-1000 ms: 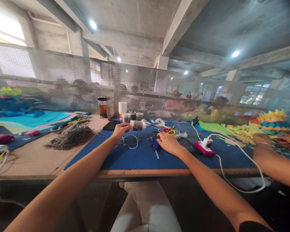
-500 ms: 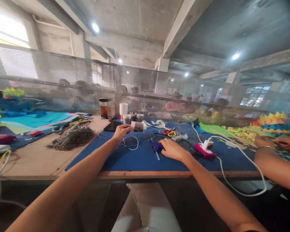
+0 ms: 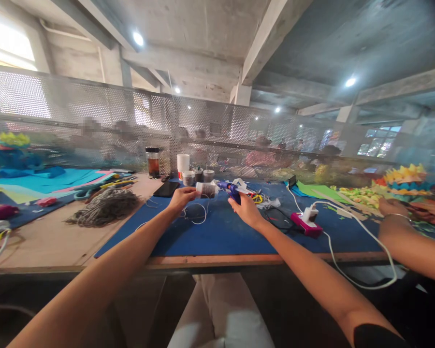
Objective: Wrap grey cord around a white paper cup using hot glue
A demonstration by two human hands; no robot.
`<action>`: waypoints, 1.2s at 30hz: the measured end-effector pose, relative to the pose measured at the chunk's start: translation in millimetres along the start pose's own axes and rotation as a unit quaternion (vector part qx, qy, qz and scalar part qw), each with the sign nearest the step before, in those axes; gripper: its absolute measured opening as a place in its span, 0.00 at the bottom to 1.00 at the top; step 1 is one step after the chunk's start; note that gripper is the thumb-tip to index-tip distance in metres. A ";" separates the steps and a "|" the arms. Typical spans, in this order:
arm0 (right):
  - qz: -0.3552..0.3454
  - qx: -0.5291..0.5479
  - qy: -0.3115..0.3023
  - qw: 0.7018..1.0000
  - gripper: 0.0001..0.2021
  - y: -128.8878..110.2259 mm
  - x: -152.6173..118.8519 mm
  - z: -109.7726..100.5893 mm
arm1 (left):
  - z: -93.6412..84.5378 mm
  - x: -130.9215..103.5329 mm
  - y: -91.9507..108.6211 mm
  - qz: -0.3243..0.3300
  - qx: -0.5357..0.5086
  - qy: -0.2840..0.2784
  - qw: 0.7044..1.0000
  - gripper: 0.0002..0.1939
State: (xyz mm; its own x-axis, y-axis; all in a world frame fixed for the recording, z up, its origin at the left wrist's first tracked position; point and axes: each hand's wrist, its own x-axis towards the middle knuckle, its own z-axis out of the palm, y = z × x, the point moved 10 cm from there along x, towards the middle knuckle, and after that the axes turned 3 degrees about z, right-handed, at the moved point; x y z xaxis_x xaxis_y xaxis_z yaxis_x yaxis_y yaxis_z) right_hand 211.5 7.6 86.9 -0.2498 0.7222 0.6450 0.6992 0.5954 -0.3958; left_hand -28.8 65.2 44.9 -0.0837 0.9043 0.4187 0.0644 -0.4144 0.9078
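My left hand (image 3: pixel 181 198) is closed on a paper cup (image 3: pixel 206 190) that lies sideways in the air, its wall partly wrapped in grey-brown cord. A loose white string (image 3: pixel 205 212) curls on the blue mat below it. My right hand (image 3: pixel 247 210) grips the handle of a blue glue gun (image 3: pixel 234 188), raised off the mat. Its nozzle points left, close to the cup's right end; whether they touch I cannot tell.
Yarn (image 3: pixel 107 207) lies in a grey bundle at left. Cups (image 3: pixel 188 178), a jar (image 3: pixel 153 163) and a phone (image 3: pixel 166 189) stand or lie behind. A pink power strip (image 3: pixel 306 224) with a white cable sits right, near a co-worker's hands (image 3: pixel 395 208).
My right hand has picked the glue gun up from the mat and brought it up and left to the cup. The left hand still holds the cup in nearly the same spot.
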 end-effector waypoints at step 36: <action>0.143 0.345 0.020 0.927 0.17 52.4 42.2 20.2 | 35.5 -16.5 -10.3 -0.108 0.001 -0.179 0.978 0.15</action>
State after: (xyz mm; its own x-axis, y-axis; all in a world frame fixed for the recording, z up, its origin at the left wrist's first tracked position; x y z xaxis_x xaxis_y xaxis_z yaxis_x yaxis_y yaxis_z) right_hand 224.0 76.4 80.2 -0.0861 0.8797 0.4677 0.1336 0.4754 -0.8696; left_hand 7.3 58.2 27.8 0.2573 0.9489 0.1825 0.0859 -0.2105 0.9738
